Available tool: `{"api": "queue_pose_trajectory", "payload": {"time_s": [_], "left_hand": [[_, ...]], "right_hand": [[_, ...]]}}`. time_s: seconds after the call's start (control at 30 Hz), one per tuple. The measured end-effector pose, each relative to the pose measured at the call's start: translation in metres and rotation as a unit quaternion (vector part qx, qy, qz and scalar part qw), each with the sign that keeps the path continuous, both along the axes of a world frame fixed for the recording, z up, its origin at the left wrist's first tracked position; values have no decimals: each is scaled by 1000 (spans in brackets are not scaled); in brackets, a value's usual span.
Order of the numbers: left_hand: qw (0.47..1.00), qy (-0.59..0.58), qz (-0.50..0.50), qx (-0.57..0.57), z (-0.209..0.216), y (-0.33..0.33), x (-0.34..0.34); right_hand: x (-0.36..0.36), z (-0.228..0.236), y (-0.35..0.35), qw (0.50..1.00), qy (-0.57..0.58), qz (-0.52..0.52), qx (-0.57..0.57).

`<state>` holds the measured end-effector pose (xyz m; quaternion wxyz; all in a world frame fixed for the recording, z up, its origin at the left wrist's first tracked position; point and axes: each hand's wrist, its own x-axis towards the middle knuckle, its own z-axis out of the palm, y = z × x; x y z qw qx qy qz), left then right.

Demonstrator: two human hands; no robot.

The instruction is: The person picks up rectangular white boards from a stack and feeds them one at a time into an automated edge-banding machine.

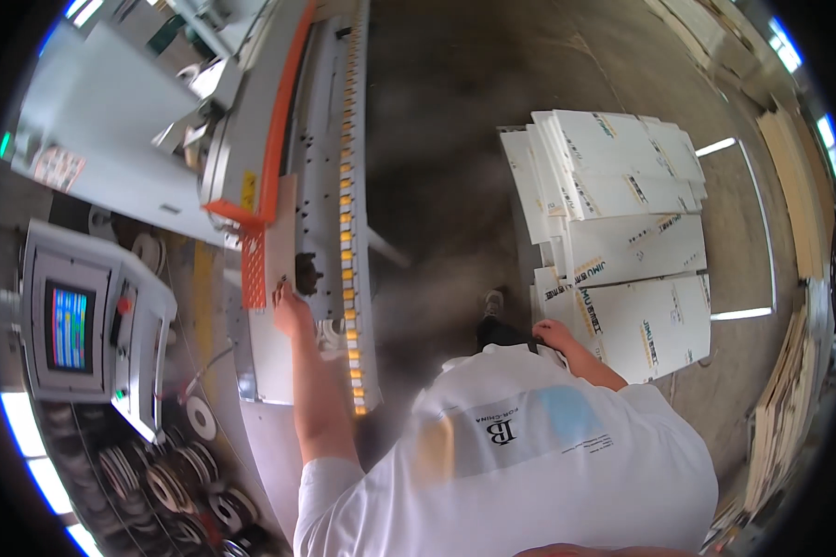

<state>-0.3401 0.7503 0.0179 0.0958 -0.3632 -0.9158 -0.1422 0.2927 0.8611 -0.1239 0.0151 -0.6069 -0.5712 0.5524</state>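
My left hand (291,309) reaches forward to the long edge-banding machine, its fingers closed at the near end of a narrow light-brown board (285,218). The board stretches away along the orange guard (271,176). Just right of those fingers is a small dark fitting (306,274) on the machine bed. My right hand (553,332) hangs low by my side, fingers curled, with nothing visible in it. It is close to the left edge of a stack of white printed panels (636,320); whether it touches them I cannot tell.
A row of yellow rollers (347,251) lines the machine's right side. At left stands a control panel with a lit screen (70,327). Rolls of edging tape (181,478) lie below it. Further boards (794,195) lean along the far right.
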Motion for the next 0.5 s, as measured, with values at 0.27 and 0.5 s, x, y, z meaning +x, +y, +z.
{"api": "queue_pose_trajectory", "payload": {"time_s": [0.27,0.5], "left_hand": [[951,-231,-180,95,-3,63,138],[831,-392,-311,-241,-29,20,273]], "right_hand": [[0,18,57,998,-15,-28,57],[-48,69,239,958,-71,-66,271]]}}
